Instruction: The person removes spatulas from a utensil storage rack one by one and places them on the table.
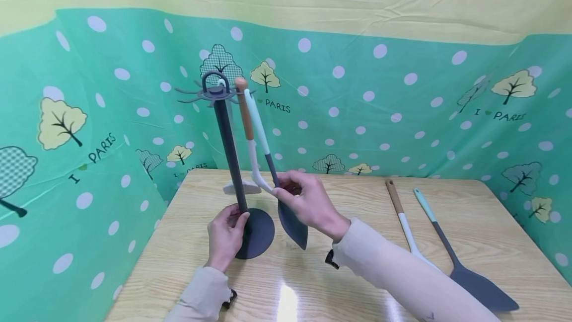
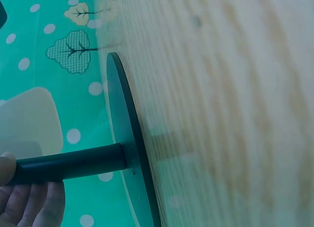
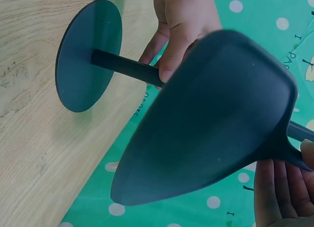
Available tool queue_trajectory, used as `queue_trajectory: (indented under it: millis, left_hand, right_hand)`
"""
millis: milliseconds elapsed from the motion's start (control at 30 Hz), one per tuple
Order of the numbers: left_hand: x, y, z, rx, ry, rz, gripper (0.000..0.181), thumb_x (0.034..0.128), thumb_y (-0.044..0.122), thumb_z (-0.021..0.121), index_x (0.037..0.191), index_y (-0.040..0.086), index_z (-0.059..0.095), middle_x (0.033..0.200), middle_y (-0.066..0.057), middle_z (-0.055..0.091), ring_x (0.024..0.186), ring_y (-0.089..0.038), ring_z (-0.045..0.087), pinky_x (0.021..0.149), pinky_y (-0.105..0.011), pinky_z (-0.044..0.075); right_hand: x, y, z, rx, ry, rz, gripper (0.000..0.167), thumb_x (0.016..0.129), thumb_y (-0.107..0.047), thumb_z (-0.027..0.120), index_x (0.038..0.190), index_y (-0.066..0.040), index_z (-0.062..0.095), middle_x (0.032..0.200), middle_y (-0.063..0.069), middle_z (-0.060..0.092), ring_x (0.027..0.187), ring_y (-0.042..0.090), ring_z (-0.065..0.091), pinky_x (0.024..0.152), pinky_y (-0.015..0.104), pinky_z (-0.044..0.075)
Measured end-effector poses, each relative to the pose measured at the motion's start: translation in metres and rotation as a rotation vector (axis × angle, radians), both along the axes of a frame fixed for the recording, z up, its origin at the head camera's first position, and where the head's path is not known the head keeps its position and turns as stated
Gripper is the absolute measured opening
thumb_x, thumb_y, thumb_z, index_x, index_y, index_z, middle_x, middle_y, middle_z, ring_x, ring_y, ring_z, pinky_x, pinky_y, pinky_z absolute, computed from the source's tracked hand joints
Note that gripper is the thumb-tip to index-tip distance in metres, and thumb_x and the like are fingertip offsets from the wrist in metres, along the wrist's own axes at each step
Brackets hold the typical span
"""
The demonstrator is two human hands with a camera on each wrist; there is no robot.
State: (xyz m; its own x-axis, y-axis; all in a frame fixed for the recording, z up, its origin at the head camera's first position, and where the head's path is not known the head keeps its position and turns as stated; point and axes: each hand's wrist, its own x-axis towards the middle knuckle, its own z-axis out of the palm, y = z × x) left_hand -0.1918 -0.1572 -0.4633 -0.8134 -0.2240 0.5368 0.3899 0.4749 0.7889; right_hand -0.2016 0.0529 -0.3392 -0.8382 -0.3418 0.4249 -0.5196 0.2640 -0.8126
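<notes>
A wood-grain table (image 1: 178,247) runs back to a green cloth (image 1: 357,91) printed with white dots and trees, its left and right edges slanting down toward the viewer. Near the middle, a person's right hand (image 1: 313,202) pinches a mint-handled spatula (image 1: 292,225) where shaft meets dark blade, the blade angling down below the grip and the handle rising up and left to the hooks (image 1: 214,94) of a dark stand (image 1: 231,153); whether it hangs there cannot be told. The left hand (image 1: 225,237) curls round the stand's pole just above its round base (image 1: 259,235), which sits well in from the back edge. Beside the mint handle rises a brown-and-white utensil (image 1: 246,118); a pale utensil head (image 1: 252,187) shows behind the pole. A stretch of wood separates the base from a brown-handled utensil (image 1: 404,222), partly covered by the right sleeve (image 1: 384,267), and a dark turner (image 1: 484,289) toward the right edge.
</notes>
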Motion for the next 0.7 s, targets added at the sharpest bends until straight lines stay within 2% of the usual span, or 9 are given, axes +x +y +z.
queue_trajectory:
  millis: [267,533,700]
  left_hand:
    - [0.000,-0.001,0.000,-0.014,-0.001,0.005,0.017,0.0800,-0.001,0.075,0.096,0.001,0.069,0.086,-0.011,0.070,0.072,-0.022,0.070,0.066,-0.029,0.058]
    - [0.000,0.000,-0.001,0.001,-0.012,0.000,0.017,0.0803,0.000,0.075,0.096,0.001,0.069,0.086,-0.011,0.070,0.072,-0.022,0.070,0.066,-0.032,0.058]
    - [0.000,-0.001,0.000,0.005,-0.004,-0.003,0.017,0.0802,-0.001,0.075,0.096,0.000,0.069,0.086,-0.012,0.070,0.072,-0.023,0.070,0.067,-0.034,0.058]
  right_hand:
    - [0.007,0.001,0.001,-0.003,0.016,-0.027,0.016,0.087,-0.013,0.072,0.102,-0.012,0.071,0.090,-0.002,0.069,0.073,0.010,0.063,0.066,0.029,0.056]
    - [0.014,-0.003,0.003,-0.001,0.043,-0.060,0.014,0.084,-0.002,0.072,0.097,-0.003,0.069,0.088,0.007,0.070,0.072,0.019,0.065,0.066,0.034,0.056]
    - [0.016,-0.004,0.002,-0.006,0.073,-0.065,0.013,0.084,-0.006,0.073,0.096,-0.006,0.070,0.088,0.002,0.070,0.072,0.013,0.065,0.066,0.030,0.056]
